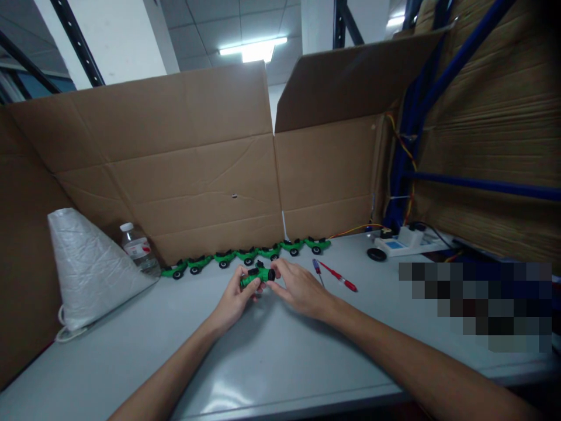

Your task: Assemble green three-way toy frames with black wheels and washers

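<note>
Above the middle of the grey table, my left hand [240, 297] is closed around a small green toy vehicle [262, 273] with black parts. My right hand [298, 285] pinches the black wheel at the toy's right end between thumb and fingers. Some of the toy is covered by my fingers. Behind my hands stands a row of several similar green toy vehicles [224, 259] with black wheels, along the foot of the cardboard. To the right of my right hand lie a red screwdriver [339, 277] and a smaller one with a blue-purple handle [317, 268].
A silvery drawstring bag [90, 275] and a clear water bottle [139, 248] stand at the left. Cardboard walls [197, 169] close off the back and sides. At the right are a white power strip [407, 241], a black ring-shaped piece [376, 254] and a blue rack frame [405, 146].
</note>
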Available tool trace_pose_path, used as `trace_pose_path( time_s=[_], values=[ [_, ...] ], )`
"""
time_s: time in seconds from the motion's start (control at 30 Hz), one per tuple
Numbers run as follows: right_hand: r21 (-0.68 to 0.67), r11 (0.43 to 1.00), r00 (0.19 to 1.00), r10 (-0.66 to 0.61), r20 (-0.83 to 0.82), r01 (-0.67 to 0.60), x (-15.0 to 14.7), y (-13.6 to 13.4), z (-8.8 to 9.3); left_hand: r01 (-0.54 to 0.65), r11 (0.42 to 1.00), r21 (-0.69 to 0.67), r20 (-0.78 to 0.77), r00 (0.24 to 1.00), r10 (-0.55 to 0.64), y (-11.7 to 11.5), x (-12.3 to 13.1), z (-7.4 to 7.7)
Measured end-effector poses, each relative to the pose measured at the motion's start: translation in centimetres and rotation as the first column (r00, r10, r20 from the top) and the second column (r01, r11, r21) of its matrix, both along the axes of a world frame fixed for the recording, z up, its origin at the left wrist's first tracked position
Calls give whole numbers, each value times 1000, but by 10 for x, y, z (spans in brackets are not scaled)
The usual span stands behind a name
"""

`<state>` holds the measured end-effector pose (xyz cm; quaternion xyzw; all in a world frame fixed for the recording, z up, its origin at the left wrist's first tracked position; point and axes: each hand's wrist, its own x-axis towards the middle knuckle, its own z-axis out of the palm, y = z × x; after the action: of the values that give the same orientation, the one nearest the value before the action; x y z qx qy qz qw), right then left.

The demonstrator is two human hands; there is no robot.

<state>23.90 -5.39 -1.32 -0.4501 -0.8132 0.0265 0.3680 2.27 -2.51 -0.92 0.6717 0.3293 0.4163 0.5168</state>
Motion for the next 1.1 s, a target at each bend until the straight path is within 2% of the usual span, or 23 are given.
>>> trace_pose_path(
  time_s=[0.1, 0.3, 0.43, 0.67, 0.77, 0.83, 0.9, 0.93, 1.03, 1.1],
  values=[
    [35, 999, 999, 3, 49, -5, 0, 0, -2, 24, 999, 44, -31, 999, -23, 1, -1, -4],
    [87, 994, 976, -85, 201, 69, -2, 0, 1, 25, 998, 49, -79, 997, -21, 3, -4, -9],
    [63, 993, 971, -115, 209, 105, -3, -1, 2, 43, 998, 49, -70, 997, -39, 4, -4, -9],
    [-136, 986, 995, -99, 11, 100, -3, -3, 2, 60, 994, 93, -115, 992, -49, 1, -5, -8],
    [-237, 971, 984, -69, -165, 28, -5, 0, 1, 23, 981, 192, -143, 990, 5, 0, -6, -5],
    [-289, 954, 949, -17, -314, -78, -7, 5, -3, -8, 959, 283, -167, 984, 58, 0, -7, -3],
    [-349, 908, 877, 40, -478, -231, -9, 11, -7, -15, 937, 348, -186, 979, 85, 0, -8, 0],
    [-396, 864, 827, 40, -561, -310, -9, 13, -8, -11, 930, 368, -189, 978, 86, 0, -8, 1],
    [-526, 658, 663, -54, -747, -539, -10, 14, -8, 11, 916, 402, -195, 978, 74, -3, -7, 7],
    [-552, 526, 592, -110, -798, -647, -10, 12, -6, 10, 911, 413, -186, 980, 73, -5, -6, 10]
  ],
)
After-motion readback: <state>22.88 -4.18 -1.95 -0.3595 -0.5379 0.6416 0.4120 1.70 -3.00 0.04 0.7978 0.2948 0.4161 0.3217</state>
